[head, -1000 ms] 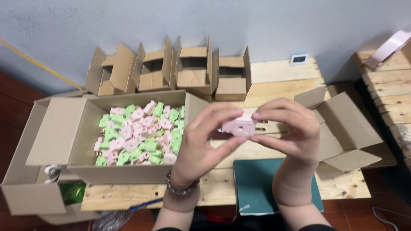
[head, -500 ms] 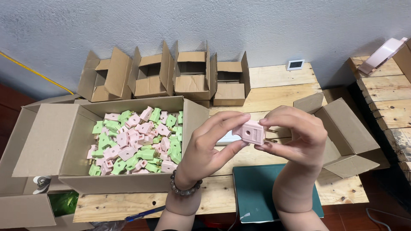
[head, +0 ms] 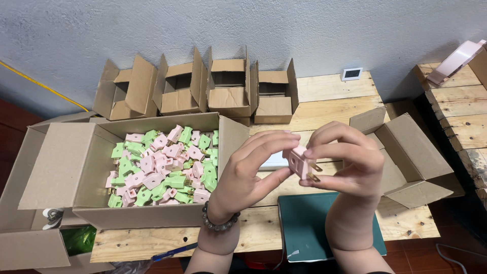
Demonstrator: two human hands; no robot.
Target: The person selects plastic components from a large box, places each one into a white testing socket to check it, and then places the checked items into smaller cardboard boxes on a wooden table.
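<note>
Pink plug (head: 300,161), green notebook (head: 309,226)

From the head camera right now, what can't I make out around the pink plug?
- Pink plug: its far side, hidden by right hand and left hand fingers.
- White item on the table: mostly hidden behind the left hand.
- Four small boxes: insides in shadow.
- Green bag: mostly covered by a box flap.

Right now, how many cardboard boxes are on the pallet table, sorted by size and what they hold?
Small empty open boxes in the back row: 4
Large open box of pink and green plugs: 1
Medium open box at the right, inside hidden: 1
Total boxes: 6
The one plug out of the boxes is the pink plug, held between the left hand and right hand.
</note>
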